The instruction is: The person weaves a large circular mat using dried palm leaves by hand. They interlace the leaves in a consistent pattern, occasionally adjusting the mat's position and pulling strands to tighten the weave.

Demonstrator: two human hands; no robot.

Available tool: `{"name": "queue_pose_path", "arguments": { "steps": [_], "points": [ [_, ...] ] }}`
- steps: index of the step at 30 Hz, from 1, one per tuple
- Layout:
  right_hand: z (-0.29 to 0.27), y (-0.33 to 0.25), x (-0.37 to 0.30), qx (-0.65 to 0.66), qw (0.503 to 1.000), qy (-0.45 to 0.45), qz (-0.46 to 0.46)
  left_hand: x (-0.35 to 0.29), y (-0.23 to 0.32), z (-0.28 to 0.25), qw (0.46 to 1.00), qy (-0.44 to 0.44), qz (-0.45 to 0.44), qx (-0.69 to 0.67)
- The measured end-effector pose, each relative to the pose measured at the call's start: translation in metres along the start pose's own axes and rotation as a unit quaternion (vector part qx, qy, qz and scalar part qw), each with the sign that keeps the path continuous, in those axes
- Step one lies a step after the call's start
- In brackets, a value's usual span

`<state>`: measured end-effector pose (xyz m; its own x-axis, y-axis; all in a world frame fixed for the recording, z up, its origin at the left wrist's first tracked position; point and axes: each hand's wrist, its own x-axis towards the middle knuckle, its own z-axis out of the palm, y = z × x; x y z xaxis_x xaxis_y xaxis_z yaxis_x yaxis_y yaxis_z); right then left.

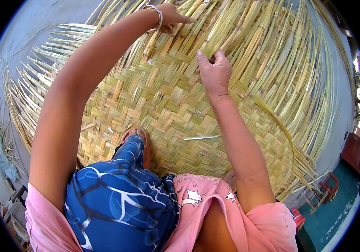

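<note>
Your R hand (215, 74) pinches thin strips (214, 38), thumb to finger, where the woven mat (163, 103) begins; L hand (169, 16)'s over more strips, can't tell if it's gripping. Mat's on the floor (54, 17). Strips prob. v. light, springy, might split: hold flat, nr. the weave.

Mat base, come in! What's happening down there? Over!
Left hand at long yellow-green flat strips; right hand also there, grips unclear. Flat yellow-green mat, partly woven. Brown-sandaled foot, thin pale sliver on it.
</note>
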<state>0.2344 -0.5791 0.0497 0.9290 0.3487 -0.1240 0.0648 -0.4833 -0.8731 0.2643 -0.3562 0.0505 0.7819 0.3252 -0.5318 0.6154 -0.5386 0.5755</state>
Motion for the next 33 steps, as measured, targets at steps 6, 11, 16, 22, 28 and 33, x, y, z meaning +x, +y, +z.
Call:
{"name": "queue_pose_path", "arguments": {
  "steps": [6,11,16,22,28,33],
  "points": [
    [0.0,0.007,0.002,0.049,0.999,0.008,0.004,0.014,0.009,0.0,0.99,-0.016,0.083,-0.11],
    [0.0,0.004,0.004,0.048,0.999,0.0,0.012,0.02,0.0,0.006,0.938,-0.097,0.052,-0.33],
    [-0.002,-0.002,0.003,0.063,0.998,-0.003,0.013,0.016,0.023,0.007,0.998,0.017,-0.033,-0.048],
    [-0.004,-0.006,0.001,0.087,0.996,-0.007,0.023,0.013,0.027,0.003,0.995,-0.002,-0.016,0.101],
    [-0.002,-0.003,0.006,0.074,0.997,-0.012,0.031,0.018,0.002,0.012,0.962,-0.139,0.037,-0.233],
    [0.001,-0.005,0.017,0.081,0.995,-0.027,0.059,-0.002,0.005,0.009,0.903,-0.204,0.075,-0.37]
  ]
}}
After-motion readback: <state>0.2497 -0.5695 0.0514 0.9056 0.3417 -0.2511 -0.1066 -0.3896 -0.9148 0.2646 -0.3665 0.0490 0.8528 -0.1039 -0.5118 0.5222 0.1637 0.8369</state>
